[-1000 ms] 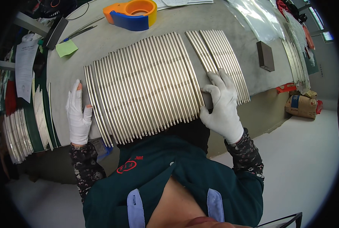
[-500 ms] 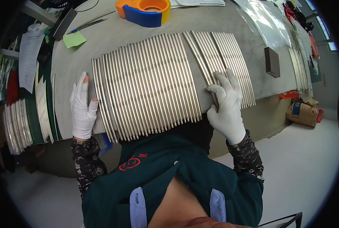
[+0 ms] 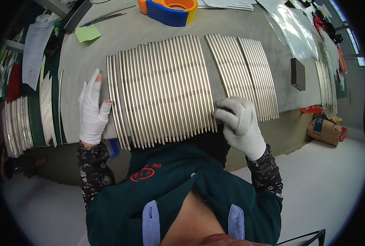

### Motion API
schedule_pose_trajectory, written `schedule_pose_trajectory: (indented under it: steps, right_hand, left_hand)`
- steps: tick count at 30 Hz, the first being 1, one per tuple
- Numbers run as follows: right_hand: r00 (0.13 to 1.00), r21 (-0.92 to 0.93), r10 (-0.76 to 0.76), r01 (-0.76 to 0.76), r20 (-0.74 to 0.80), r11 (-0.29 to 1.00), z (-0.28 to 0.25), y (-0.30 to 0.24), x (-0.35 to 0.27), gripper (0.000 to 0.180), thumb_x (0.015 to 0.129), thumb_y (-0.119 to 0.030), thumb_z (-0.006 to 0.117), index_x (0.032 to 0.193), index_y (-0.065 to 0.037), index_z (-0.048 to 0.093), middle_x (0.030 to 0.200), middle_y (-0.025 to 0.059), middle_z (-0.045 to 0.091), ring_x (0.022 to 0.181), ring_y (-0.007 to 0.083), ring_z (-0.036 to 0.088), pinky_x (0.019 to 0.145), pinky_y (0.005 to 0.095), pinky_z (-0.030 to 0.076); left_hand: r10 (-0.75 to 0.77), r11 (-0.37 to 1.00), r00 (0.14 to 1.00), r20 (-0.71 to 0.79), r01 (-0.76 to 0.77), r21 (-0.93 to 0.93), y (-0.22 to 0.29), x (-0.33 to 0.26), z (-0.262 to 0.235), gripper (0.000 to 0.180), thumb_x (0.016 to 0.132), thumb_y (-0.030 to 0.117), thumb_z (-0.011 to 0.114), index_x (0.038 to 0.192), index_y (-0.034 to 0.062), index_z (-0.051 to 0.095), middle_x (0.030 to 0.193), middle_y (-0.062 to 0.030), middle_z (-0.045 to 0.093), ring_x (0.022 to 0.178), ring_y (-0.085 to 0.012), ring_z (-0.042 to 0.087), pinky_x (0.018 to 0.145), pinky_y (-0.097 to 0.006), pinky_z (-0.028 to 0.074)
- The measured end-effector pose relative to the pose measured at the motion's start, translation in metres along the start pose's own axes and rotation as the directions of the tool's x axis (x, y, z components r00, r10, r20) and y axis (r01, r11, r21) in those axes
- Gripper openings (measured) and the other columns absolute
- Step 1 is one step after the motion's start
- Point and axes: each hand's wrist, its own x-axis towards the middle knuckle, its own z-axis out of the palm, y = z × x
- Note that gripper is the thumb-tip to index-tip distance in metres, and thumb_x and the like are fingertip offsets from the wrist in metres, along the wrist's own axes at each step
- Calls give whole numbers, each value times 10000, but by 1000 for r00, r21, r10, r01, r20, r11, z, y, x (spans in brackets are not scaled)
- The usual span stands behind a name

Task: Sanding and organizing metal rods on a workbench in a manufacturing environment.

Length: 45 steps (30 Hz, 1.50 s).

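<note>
Thin silvery metal rods point(image 3: 166, 90) lie side by side in a wide row on the grey table, pointing away from me. A few rods point(image 3: 117, 98) sit slightly apart on its left. Flat beside them rests my white-gloved left hand point(image 3: 93, 110), fingers extended, its bare thumb tip close to the leftmost rod. My right hand point(image 3: 242, 127), also gloved, has bent fingers, with a bare fingertip at the wide row's right edge; its thumb is partly hidden and no rod shows in its grasp. Beyond it lie two smaller rod groups, one nearer point(image 3: 229, 65) and one farther right point(image 3: 260, 78).
An orange and blue tape dispenser point(image 3: 170, 12) stands at the back. Tweezers point(image 3: 104, 17) and a green sticky note point(image 3: 88, 33) lie back left. A dark block point(image 3: 298, 74) and clear plastic sheets point(image 3: 293, 33) are on the right. More rods point(image 3: 46, 108) lie far left.
My right hand has moved left from the smaller groups to the wide row's edge. The rods it was on now lie against the nearer small group. My left hand stays beside the leftmost rods.
</note>
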Motion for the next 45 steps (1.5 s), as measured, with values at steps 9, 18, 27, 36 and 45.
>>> schedule_pose_trajectory:
  steps: [9,18,27,36,45]
  right_hand:
    - [953,-108,-219,245,212,963,-8,2,24,260,626,-85,634,881,-122,596,946,33,555,945,222,559,863,375,438]
    - [923,-128,-290,329,254,936,-9,1,34,263,645,-129,613,908,-139,608,927,27,560,1004,219,550,920,380,437]
    - [905,-114,-322,364,279,924,-8,-2,39,187,694,-128,603,881,-125,613,1006,49,568,1075,244,542,937,392,431]
    - [873,-57,-357,396,333,916,-6,-4,49,199,715,-159,589,907,-108,603,1015,59,559,1039,244,550,878,380,456]
    - [851,-84,-397,449,342,890,-3,-13,61,192,738,-162,545,916,-108,596,954,69,557,995,232,556,890,377,460]
  left_hand:
    - [5,1000,1000,-19,-5,-9,-1,0,1,683,943,530,433,1394,19,407,1424,-159,432,1291,-332,438,1119,-490,256]
    - [25,1000,999,-39,-26,-15,-5,-1,4,682,934,535,451,1392,32,412,1416,-159,442,1285,-339,444,1114,-499,260]
    - [62,997,997,-48,-64,-43,-6,-3,5,617,963,447,457,1422,44,372,1451,-161,407,1316,-351,410,1134,-487,225]
    - [24,999,999,-46,-25,-29,-3,-2,4,617,936,454,509,1416,82,399,1441,-136,423,1283,-302,449,1116,-486,260]
    - [20,999,999,-31,-21,-32,0,1,2,641,934,484,489,1393,42,418,1429,-159,426,1263,-327,463,1108,-496,268]
